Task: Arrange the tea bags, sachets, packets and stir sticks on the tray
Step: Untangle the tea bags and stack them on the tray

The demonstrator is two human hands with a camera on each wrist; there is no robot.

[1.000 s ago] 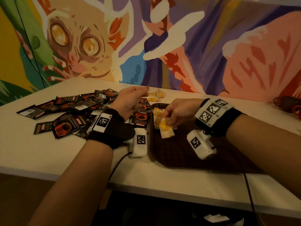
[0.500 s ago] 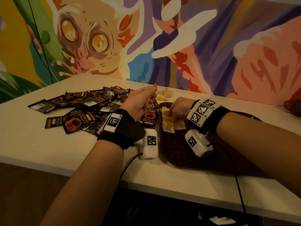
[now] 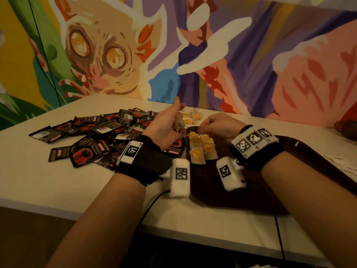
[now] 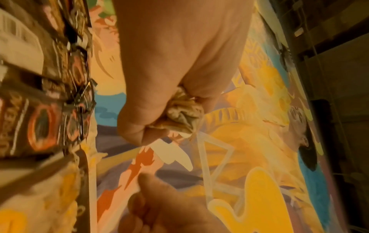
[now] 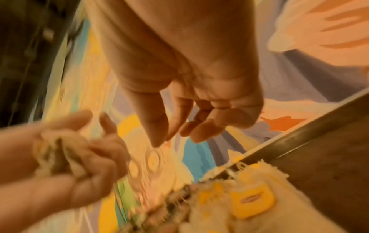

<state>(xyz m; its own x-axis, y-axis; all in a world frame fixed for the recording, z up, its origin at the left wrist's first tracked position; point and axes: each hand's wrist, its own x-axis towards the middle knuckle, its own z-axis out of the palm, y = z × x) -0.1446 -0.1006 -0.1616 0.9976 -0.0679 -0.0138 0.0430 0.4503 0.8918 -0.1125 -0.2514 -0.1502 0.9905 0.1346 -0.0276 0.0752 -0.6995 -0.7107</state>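
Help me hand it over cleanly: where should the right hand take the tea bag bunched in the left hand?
Judging by its pose, pinch the tea bag at the crumpled end sticking out of the left hand, coming from the right hand side; the rest is buried in the fist.

Both bare forearms reach out from the near edge, each wrist wrapped in a black band with a white marker block. The left hand (image 3: 166, 126) is raised, palm turned toward the right, thumb and forefinger lifted at the far end, the other fingers (image 4: 137, 124) curled round a crumpled bundle in the palm. The right hand (image 3: 220, 125) sits just right of it, knuckles up, palm down. Its fingers (image 5: 201, 130) hang loosely bent, the thumb near the fingertips, with nothing between them.
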